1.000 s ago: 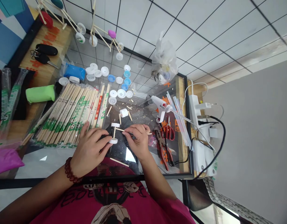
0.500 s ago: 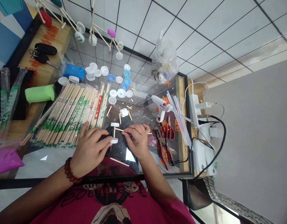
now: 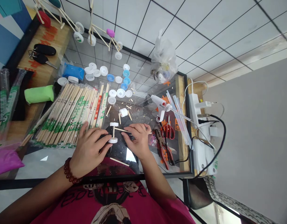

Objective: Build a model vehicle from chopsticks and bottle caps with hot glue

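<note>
A short stick with a white bottle cap at each end, like a pair of wheels on an axle [image 3: 114, 132], stands in front of me. My left hand [image 3: 89, 149] has its fingertips on the lower white bottle cap [image 3: 113, 140], steadying it. My right hand [image 3: 137, 139] holds a thin wooden chopstick [image 3: 119, 129] among its fingers, the thumb a little apart from the stick. The chopstick's left end meets the axle near its upper cap, and its other end shows past my knuckles. Whether the two are joined cannot be seen.
Wrapped chopsticks [image 3: 71, 115] lie left. Loose bottle caps [image 3: 103, 71] and a white cap piece with stick legs [image 3: 123, 112] sit beyond my hands. At right are a glue gun [image 3: 161, 105], pliers [image 3: 161, 147], red-handled scissors [image 3: 168, 130], glue sticks [image 3: 181, 118] and a power strip [image 3: 195, 109].
My right thumb has come slightly away from the chopstick, which shows more of its length. The left hand stays on the cap; the view has shifted very slightly.
</note>
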The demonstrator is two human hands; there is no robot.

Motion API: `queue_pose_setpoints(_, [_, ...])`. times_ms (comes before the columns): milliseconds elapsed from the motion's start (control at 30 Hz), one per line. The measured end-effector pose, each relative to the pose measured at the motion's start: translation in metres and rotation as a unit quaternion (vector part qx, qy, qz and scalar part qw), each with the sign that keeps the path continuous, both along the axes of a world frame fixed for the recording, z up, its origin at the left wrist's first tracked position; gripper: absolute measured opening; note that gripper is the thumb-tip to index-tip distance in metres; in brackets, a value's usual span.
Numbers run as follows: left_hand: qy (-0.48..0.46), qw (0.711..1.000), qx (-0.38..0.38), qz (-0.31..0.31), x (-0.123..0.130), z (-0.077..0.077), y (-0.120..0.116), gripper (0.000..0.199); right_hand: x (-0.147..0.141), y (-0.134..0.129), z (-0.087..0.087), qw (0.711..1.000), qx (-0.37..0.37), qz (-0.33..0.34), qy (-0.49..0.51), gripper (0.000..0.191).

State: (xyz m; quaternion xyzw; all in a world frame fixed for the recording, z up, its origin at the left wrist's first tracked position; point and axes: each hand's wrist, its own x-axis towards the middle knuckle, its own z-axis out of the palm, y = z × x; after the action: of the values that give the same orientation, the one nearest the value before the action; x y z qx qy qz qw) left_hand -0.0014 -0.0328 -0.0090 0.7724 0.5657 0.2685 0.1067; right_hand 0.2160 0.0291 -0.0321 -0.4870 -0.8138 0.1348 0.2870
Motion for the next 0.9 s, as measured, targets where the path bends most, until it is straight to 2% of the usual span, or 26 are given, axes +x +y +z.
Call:
queue_pose_setpoints(33, [0.001,1.000,0.000,-0.002,-0.0001,0.0000,0.0002,0.012,0.0000,0.0002,0.0001,1.000,-0.002,0.003,-0.009,0.001])
queue_pose_setpoints(167, [0.004,1.000,0.002,-0.005,-0.0007,0.0000,0.0004,0.015,0.0003,0.0008,0.0005,1.000,-0.009,0.010,-0.025,0.006])
queue_pose_setpoints(567, [-0.003,1.000,-0.002,-0.002,-0.0006,-0.0006,-0.0001,0.016,0.0016,0.0006,0.0036,0.999,0.045,0.008,0.021,0.011])
queue_pose_setpoints(900, [0.001,1.000,-0.002,0.002,0.0001,-0.0002,-0.0004,0.017,0.0008,-0.0006,0.0037,0.999,0.050,0.002,0.022,0.009])
